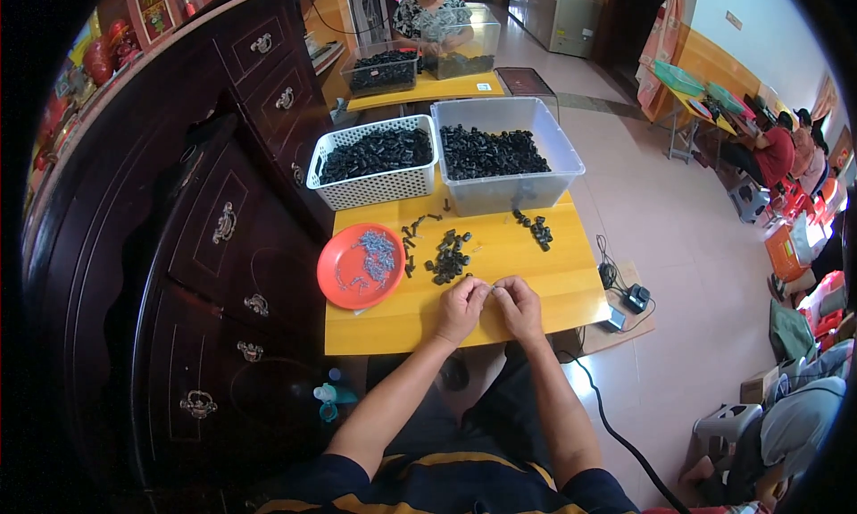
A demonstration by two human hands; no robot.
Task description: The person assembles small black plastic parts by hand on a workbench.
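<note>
Since we're counting: one white perforated plastic basket (375, 189), one clear plastic tub (518, 197), both heaped with black bits; three loose bunches of small black plastic pieces (451, 268) on yellow tabletop (567, 291); one round red-orange plate (331, 266) with silvery-grey bits (378, 257). Our left hand (462, 309), right hand (520, 309): fingers curled, thumbs near index tips, can't tell if grasping anything. Both near front edge, bare tabletop to right.

From the wearer's head, one wide fisheye view looks down and forward across the nearby tabletop (558, 286), from behind its near edge to well beyond its far edge.
</note>
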